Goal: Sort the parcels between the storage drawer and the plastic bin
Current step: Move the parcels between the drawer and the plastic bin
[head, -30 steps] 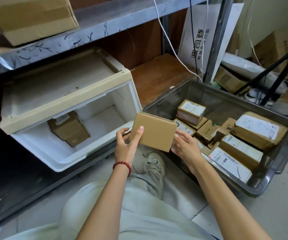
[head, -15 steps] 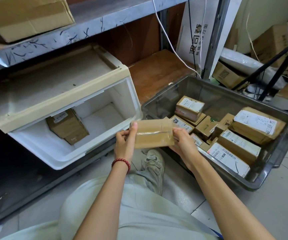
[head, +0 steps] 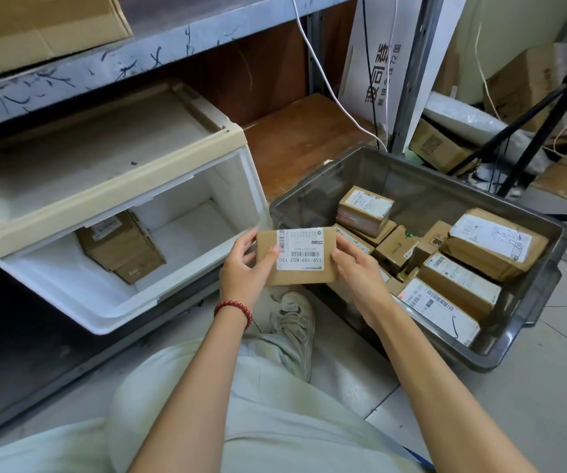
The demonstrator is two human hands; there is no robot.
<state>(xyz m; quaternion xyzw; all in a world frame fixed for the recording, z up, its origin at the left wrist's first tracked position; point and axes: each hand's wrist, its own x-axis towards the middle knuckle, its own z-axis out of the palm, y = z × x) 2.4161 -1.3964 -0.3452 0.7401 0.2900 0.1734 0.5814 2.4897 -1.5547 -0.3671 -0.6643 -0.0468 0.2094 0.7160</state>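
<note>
1. Cardboard parcel point(head: 295, 257), white label facing up, is held above the floor, in front of where the drawer and bin meet.
2. Left hand point(head: 244, 271) pinches its left edge, and right hand point(head: 357, 271) grips the right edge.
3. White storage drawer point(head: 70, 291) stands open on the left, with one brown box point(head: 121, 247) inside.
4. Grey plastic bin point(head: 428, 186) on the right holds many labelled boxes point(head: 462, 285).

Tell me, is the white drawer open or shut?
Open. The drawer is pulled out, and one brown parcel lies inside it.
</note>
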